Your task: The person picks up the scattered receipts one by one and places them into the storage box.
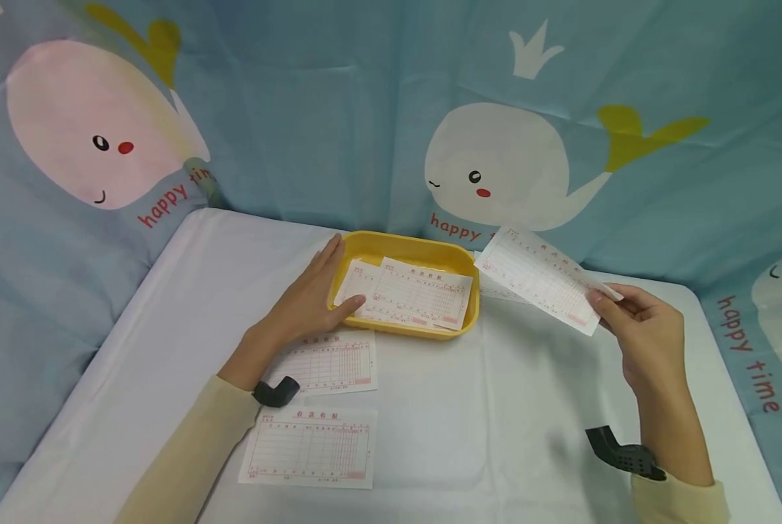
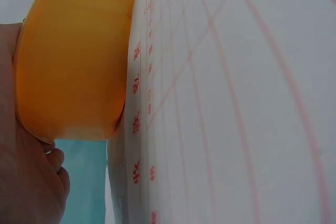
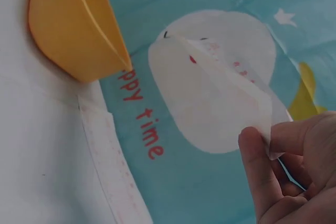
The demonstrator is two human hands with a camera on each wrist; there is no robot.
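Note:
My left hand (image 1: 305, 295) grips the left end of a yellow plastic tray (image 1: 417, 333), its thumb over the near rim. Inside the tray lie several receipt slips (image 1: 423, 287) printed in red. Raised to the right of the tray, a receipt slip (image 1: 537, 273) is pinched at its lower right corner between thumb and fingers of my right hand (image 1: 646, 327). In the right wrist view this slip (image 3: 231, 93) looks bent and hangs over the backdrop. Another slip (image 1: 502, 290) lies on the table behind it, partly hidden.
Two more receipt slips lie in front of the tray, one slip (image 1: 338, 364) partly under my left wrist and another slip (image 1: 312, 447) nearer me. A white cloth covers the table (image 1: 430, 422). A blue whale-print curtain (image 1: 299, 109) stands behind and at both sides.

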